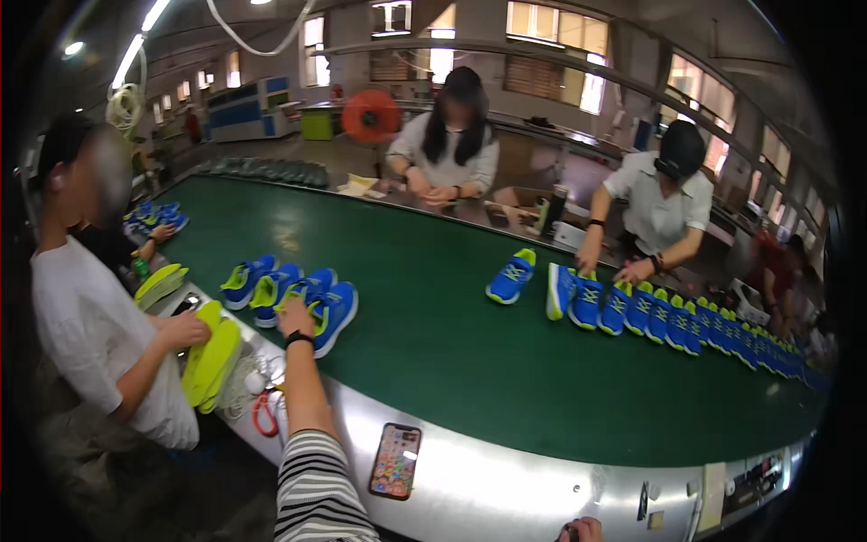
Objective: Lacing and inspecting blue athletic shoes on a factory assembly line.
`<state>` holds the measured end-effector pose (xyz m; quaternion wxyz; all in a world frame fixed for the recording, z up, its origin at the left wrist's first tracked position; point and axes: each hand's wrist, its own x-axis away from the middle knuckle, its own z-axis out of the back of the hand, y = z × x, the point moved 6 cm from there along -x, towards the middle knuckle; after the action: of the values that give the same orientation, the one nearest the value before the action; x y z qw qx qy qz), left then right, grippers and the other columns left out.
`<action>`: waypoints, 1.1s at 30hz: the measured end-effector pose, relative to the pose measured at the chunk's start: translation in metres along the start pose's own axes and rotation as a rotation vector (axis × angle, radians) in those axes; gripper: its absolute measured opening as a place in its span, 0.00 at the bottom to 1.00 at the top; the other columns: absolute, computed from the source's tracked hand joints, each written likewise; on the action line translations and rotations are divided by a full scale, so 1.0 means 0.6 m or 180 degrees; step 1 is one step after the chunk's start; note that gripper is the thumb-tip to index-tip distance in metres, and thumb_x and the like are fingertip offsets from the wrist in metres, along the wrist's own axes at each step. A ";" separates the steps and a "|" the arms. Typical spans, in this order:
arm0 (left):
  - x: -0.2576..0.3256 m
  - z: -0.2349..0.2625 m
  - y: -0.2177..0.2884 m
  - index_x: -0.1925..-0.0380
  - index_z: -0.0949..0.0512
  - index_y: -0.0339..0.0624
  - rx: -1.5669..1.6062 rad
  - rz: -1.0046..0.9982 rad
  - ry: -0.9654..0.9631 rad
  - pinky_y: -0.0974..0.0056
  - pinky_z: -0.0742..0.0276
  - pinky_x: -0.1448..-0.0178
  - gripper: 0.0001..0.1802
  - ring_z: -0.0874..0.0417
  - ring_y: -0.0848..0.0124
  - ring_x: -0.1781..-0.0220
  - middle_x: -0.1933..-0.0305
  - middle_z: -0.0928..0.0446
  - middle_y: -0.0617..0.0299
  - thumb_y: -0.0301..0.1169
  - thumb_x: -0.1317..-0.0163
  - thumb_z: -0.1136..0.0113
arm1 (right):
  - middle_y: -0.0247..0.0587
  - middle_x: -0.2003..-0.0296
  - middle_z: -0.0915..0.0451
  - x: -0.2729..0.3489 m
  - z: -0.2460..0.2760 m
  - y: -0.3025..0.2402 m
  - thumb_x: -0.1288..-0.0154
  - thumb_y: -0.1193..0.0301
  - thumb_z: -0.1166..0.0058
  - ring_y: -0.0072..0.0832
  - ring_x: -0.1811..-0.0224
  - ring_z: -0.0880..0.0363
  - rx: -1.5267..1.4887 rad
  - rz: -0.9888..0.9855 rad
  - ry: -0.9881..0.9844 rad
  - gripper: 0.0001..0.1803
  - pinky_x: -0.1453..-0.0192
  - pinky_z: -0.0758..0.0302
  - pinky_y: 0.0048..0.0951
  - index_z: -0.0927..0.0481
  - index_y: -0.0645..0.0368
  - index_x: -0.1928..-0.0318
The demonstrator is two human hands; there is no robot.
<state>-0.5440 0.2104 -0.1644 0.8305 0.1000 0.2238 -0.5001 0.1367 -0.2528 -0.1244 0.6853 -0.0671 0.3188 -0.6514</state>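
At the left of the green belt, my left hand [295, 318] reaches out in a striped sleeve with a dark band at the wrist. Its fingers are closed at the lime collar of a blue sneaker [336, 318], partly hiding it. Several more blue sneakers [242, 282] with lime linings and white soles stand close beside it. At the lower edge only part of my right hand [582, 529] shows, its fingers curled against a small dark thing I cannot make out.
A phone [396, 461] lies on the metal edge of the green conveyor belt [433, 361], near red-handled scissors [265, 414]. Left, a co-worker holds lime insoles [213, 357]. Across the belt, two co-workers stand, one touching a long row of sneakers [664, 316]. A single sneaker [512, 276] stands apart.
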 end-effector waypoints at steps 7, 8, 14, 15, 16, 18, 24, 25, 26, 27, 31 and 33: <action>-0.005 -0.024 0.044 0.53 0.24 0.44 -0.0284 -0.0435 0.0384 0.53 0.28 0.51 0.16 0.19 0.56 0.56 0.60 0.20 0.56 0.30 0.43 0.40 | 0.49 0.58 0.24 -0.001 -0.013 0.016 0.47 0.71 0.37 0.46 0.56 0.23 0.0257 -0.0079 0.0087 0.12 0.52 0.24 0.41 0.20 0.59 0.61; 0.004 -0.012 0.085 0.54 0.23 0.44 -0.0231 -0.0557 0.0173 0.54 0.27 0.51 0.14 0.18 0.56 0.55 0.59 0.19 0.56 0.30 0.42 0.42 | 0.48 0.58 0.24 -0.001 -0.009 0.019 0.46 0.70 0.37 0.46 0.56 0.24 0.0266 -0.0204 0.0080 0.12 0.52 0.25 0.41 0.21 0.59 0.61; 0.039 0.106 0.084 0.63 0.16 0.48 -0.0531 -0.1022 -0.0250 0.54 0.22 0.53 0.12 0.16 0.59 0.54 0.58 0.16 0.55 0.39 0.40 0.44 | 0.46 0.59 0.25 -0.010 0.003 0.012 0.48 0.72 0.39 0.44 0.56 0.25 0.0176 -0.0073 -0.0065 0.14 0.51 0.26 0.40 0.22 0.59 0.60; 0.052 0.117 0.105 0.63 0.17 0.47 -0.0415 -0.1120 -0.0248 0.53 0.22 0.55 0.13 0.16 0.57 0.55 0.59 0.16 0.54 0.41 0.42 0.41 | 0.47 0.59 0.25 -0.008 0.004 0.015 0.48 0.72 0.39 0.44 0.56 0.25 0.0137 -0.0084 -0.0039 0.13 0.51 0.26 0.40 0.22 0.59 0.60; 0.070 0.136 0.120 0.63 0.18 0.45 -0.0293 -0.1182 -0.0234 0.51 0.22 0.56 0.15 0.16 0.55 0.57 0.60 0.16 0.53 0.43 0.43 0.39 | 0.47 0.59 0.25 -0.006 0.007 0.017 0.48 0.73 0.40 0.44 0.57 0.25 0.0099 -0.0056 -0.0001 0.13 0.51 0.26 0.40 0.22 0.59 0.60; 0.131 0.214 0.184 0.60 0.20 0.35 0.0849 -0.1628 -0.0277 0.46 0.25 0.49 0.17 0.19 0.47 0.53 0.56 0.19 0.45 0.39 0.40 0.40 | 0.48 0.60 0.25 0.001 0.015 0.021 0.48 0.74 0.41 0.45 0.57 0.25 0.0067 -0.0046 0.0051 0.12 0.52 0.26 0.40 0.23 0.60 0.61; 0.426 0.551 0.315 0.64 0.22 0.34 0.1978 -0.2366 -0.0592 0.48 0.28 0.57 0.12 0.22 0.45 0.60 0.65 0.22 0.46 0.33 0.43 0.39 | 0.46 0.60 0.25 0.010 0.027 0.024 0.43 0.71 0.40 0.42 0.58 0.25 -0.0052 -0.0009 0.0152 0.12 0.52 0.26 0.38 0.23 0.61 0.60; 0.490 0.591 0.329 0.61 0.21 0.33 0.2301 -0.2436 -0.1203 0.49 0.27 0.58 0.16 0.21 0.46 0.61 0.65 0.21 0.45 0.37 0.40 0.38 | 0.47 0.56 0.26 0.015 0.029 0.023 0.40 0.65 0.41 0.43 0.54 0.27 -0.0172 -0.0058 -0.0034 0.17 0.48 0.28 0.39 0.24 0.61 0.54; 0.558 0.621 0.345 0.59 0.21 0.33 0.2371 -0.2532 -0.1741 0.52 0.25 0.57 0.19 0.19 0.49 0.62 0.65 0.20 0.46 0.40 0.38 0.37 | 0.49 0.53 0.26 0.016 0.026 0.026 0.37 0.60 0.43 0.43 0.50 0.28 -0.0299 -0.0083 -0.0202 0.23 0.44 0.29 0.39 0.25 0.62 0.48; 0.621 0.638 0.359 0.57 0.20 0.33 0.2362 -0.2616 -0.2706 0.55 0.24 0.56 0.22 0.18 0.54 0.61 0.64 0.19 0.48 0.44 0.39 0.36 | 0.49 0.53 0.26 0.018 0.025 0.032 0.37 0.60 0.43 0.43 0.50 0.28 -0.0346 -0.0116 -0.0213 0.23 0.44 0.29 0.39 0.25 0.62 0.48; 0.765 0.606 0.348 0.46 0.28 0.34 0.3440 -0.2400 -0.2318 0.64 0.23 0.57 0.29 0.23 0.61 0.57 0.56 0.29 0.51 0.33 0.46 0.29 | 0.57 0.39 0.36 0.041 0.034 0.025 0.37 0.43 0.49 0.48 0.37 0.37 -0.1148 -0.0432 -0.0176 0.46 0.31 0.41 0.45 0.42 0.64 0.30; 0.798 0.553 0.336 0.37 0.38 0.35 0.3793 -0.1524 -0.2749 0.65 0.23 0.53 0.39 0.26 0.64 0.53 0.49 0.34 0.51 0.30 0.46 0.30 | 0.57 0.40 0.34 0.044 0.049 0.032 0.39 0.46 0.44 0.48 0.39 0.34 -0.1056 -0.0696 -0.0464 0.46 0.32 0.39 0.43 0.42 0.65 0.30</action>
<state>-0.0859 -0.1983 -0.1103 0.5194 0.2750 -0.4113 -0.6967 0.1673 -0.2843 -0.1204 0.6113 -0.2602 0.3621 -0.6539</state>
